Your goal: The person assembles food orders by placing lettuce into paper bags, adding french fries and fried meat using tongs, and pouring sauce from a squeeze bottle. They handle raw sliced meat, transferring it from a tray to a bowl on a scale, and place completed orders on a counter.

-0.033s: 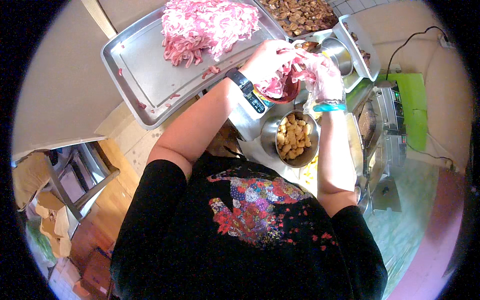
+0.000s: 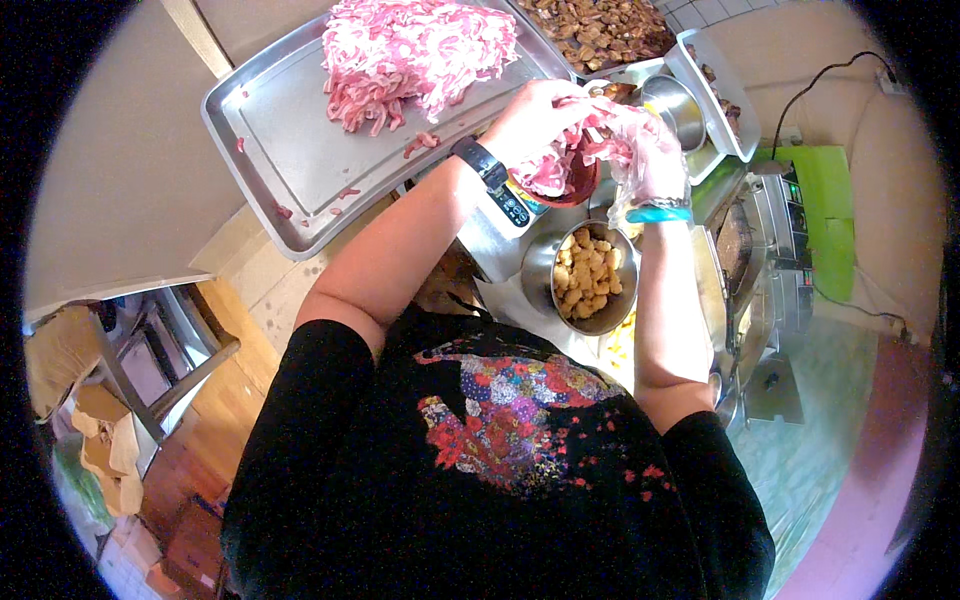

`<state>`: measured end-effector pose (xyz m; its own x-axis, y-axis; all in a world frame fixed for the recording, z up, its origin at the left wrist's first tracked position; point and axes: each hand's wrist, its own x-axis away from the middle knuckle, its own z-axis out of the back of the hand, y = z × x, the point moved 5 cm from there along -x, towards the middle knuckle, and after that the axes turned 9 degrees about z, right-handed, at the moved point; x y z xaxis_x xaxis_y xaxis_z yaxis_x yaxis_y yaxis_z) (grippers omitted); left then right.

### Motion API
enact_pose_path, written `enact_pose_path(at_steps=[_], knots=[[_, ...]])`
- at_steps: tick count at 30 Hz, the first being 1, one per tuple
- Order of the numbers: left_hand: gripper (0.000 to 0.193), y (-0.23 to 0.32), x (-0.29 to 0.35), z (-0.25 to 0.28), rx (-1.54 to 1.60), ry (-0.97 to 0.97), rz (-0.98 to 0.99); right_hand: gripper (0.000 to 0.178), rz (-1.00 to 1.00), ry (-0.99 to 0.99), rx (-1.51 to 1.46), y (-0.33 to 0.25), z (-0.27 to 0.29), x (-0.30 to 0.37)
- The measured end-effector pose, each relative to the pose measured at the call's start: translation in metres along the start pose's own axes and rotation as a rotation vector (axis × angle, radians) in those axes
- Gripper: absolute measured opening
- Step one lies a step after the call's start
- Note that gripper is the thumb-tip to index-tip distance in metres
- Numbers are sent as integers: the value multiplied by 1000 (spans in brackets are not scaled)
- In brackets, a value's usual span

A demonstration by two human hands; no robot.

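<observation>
My left hand (image 2: 537, 120), with a black watch on its wrist, is closed on pale pink raw meat strips (image 2: 600, 140). My right hand (image 2: 655, 158), in a clear plastic glove with a teal band at the wrist, grips the other side of the same strips. Both hands are over a dark red bowl (image 2: 580, 185) that has more strips in it. Beneath the bowl shows a kitchen scale (image 2: 512, 208) with a dark button panel. A big heap of raw meat strips (image 2: 415, 60) lies on a metal tray (image 2: 290, 150) at the far left.
Close to my body stands a steel pot (image 2: 540, 275) of light brown chunks. Behind my hands are a tray of browned pieces (image 2: 600, 30), a steel bowl (image 2: 680, 110) and a white plastic container (image 2: 740, 140). Metal appliances (image 2: 790, 230) line the right side, with a black cable (image 2: 815, 85) on the wall.
</observation>
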<state>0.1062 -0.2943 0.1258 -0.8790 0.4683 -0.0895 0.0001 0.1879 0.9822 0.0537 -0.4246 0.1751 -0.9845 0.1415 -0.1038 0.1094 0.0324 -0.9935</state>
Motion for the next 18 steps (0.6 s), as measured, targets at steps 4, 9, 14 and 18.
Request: enact_pose_path(at_steps=[4,9,14,18], knots=[[21,-1,-4,-3,76,22,68,23,-35,41,-82,4,4,1],[20,-8,-2,-8,315,-17,212,19,-87,58,51,-1,4,0],[21,0,-1,13,412,3,173,16,-64,29,5,9,23,-6],[15,-12,-15,50,796,-57,73,15,-108,129,65,21,40,-11]])
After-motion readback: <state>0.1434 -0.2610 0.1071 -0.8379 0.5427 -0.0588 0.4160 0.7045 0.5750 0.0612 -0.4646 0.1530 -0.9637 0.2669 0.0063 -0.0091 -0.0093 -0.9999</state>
